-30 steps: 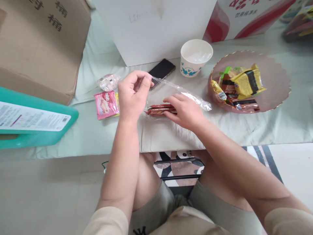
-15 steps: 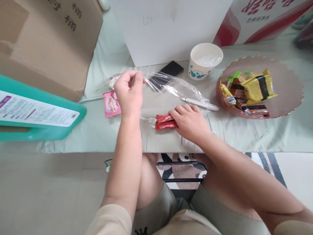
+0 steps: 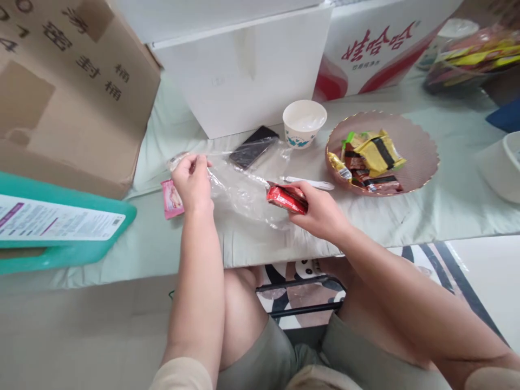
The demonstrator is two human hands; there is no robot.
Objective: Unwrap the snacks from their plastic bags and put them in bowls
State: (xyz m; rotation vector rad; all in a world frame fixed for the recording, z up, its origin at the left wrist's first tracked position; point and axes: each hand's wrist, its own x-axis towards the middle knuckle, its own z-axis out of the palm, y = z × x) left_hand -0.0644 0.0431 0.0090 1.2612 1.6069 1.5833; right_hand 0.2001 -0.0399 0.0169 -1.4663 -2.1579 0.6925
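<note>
Clutching red packets (image 3: 286, 199) in curled R hand (image 3: 319, 211); pinching clear bag (image 3: 244, 189), btwn hands, w/ L hand (image 3: 193, 179). Can read 娃哈哈 on red-white box (image 3: 377, 67) beyond R hand, 密封 & 桶 on brown box (image 3: 77, 130) up-left of L hand.

Glossy red packets (image 3: 285, 200) beside crumpled clear bag (image 3: 240, 190)

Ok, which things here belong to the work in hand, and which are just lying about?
In use:
- clear bag, in the left hand
- red packets, in the right hand
- perhaps bowl, pink packet

Apparently lying about:
- phone
- cup
- white tool
- green jug
- cardboard box
</note>
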